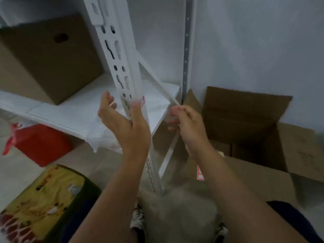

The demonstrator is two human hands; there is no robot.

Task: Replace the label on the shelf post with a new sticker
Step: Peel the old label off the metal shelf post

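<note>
Setting: pale grey wall behind a white metal shelving unit; white shelf board carries a brown cardboard box toward its left edge.
Post: white slotted metal shelf post runs tilted down the middle.
Label: small red-and-white sticker sits on the post's right face, just above the left thumb.
Left hand: open, fingers spread, thumb side pressed against the post.
Right hand: curled shut beside the post; whether it pinches anything, cannot tell.
Floor: open brown carton at right, red bag at left.
</note>
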